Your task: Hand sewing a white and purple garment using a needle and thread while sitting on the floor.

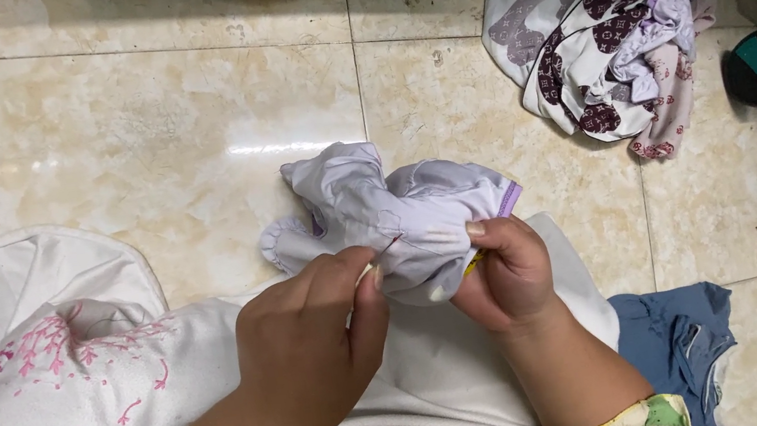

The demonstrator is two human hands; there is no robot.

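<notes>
- Cream tiled floor (154, 137) under everything.
- White cloth with pink embroidery (45, 408) spread near left, across the lap.
- Heap of grey and maroon patterned fabric (599, 36) far right.
- Blue garment (677, 338) near right on the floor.
- Pale lilac fabric piece (399, 215) bunched at centre, lifted above the lap.
- Right hand (508, 274) gripping the lilac piece from the right, fingers closed on it.
- Left hand (313, 340) pinching a thin needle (384, 249) at its edge.
</notes>
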